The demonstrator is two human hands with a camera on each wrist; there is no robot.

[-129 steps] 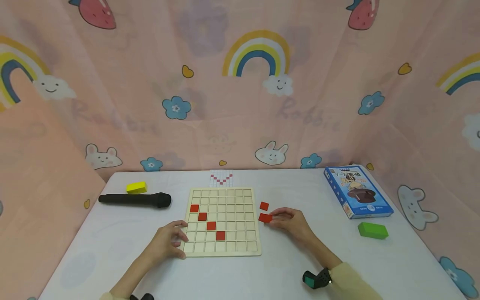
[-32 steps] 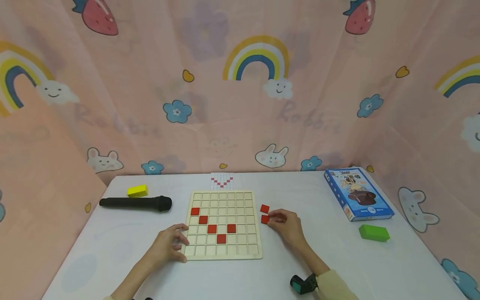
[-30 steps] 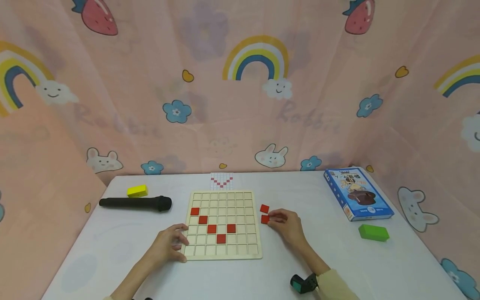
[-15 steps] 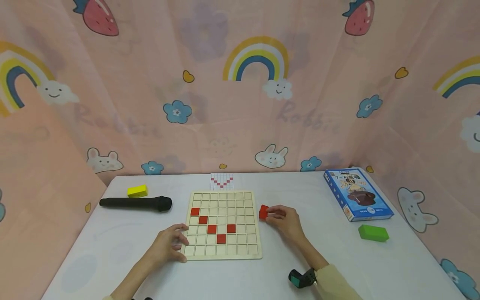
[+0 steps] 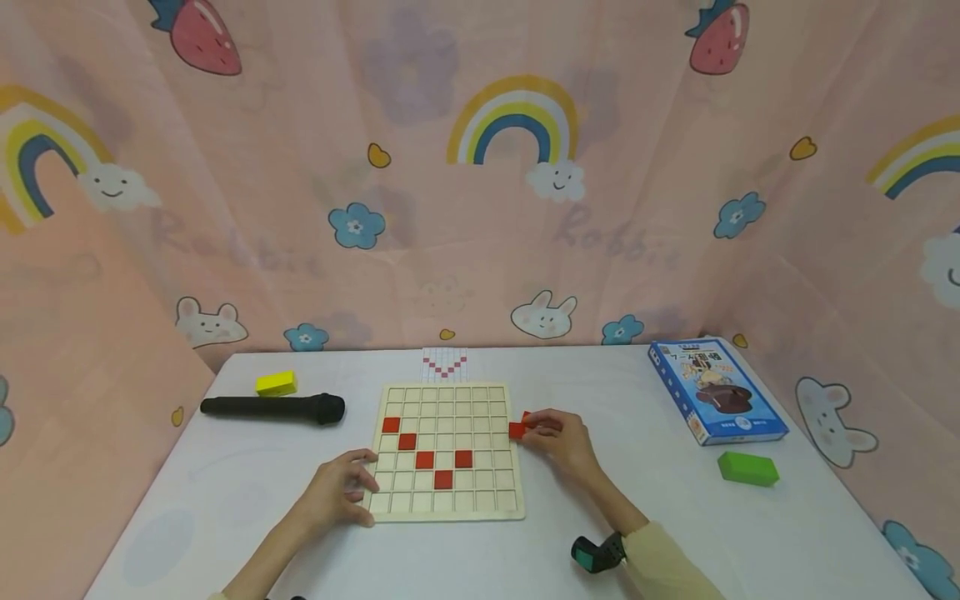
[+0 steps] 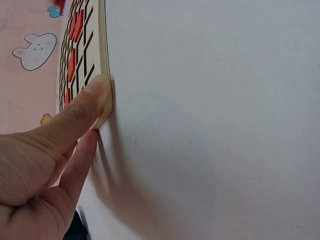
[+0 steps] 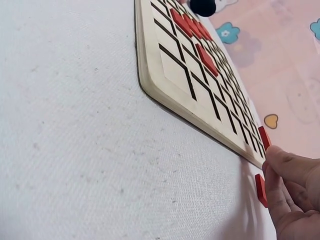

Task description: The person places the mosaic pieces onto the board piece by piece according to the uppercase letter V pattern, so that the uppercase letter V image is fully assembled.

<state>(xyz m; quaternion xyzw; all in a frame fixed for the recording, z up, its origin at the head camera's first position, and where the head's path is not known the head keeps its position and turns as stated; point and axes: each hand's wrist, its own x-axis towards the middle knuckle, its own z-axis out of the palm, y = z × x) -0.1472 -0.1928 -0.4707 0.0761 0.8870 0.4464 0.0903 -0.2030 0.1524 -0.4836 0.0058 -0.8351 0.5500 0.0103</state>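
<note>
A pale wooden grid board (image 5: 480, 502) lies on the white table, with several red square tiles (image 5: 443, 479) set in its cells in a slanting row that turns up at the right. My left hand (image 5: 333, 490) holds the board's near left corner, thumb on top, as the left wrist view shows. Between thumb and fingertips my right hand (image 5: 564, 443) pinches a red tile (image 5: 517, 430) over the board's right edge. Another red tile (image 7: 261, 190) is on the table beside that edge, mostly covered by the right hand in the head view.
Behind the board is a small card (image 5: 445, 364) with a red V pattern on a grid. A black microphone (image 5: 270, 407) and a yellow block (image 5: 276, 383) lie at the left. To the right are a blue box (image 5: 720, 392) and a green block (image 5: 748, 469).
A fifth tile has come to sit on the board right of the lowest one. My right hand has since picked up another tile and moved it left to the board's edge. The left hand stays put.
</note>
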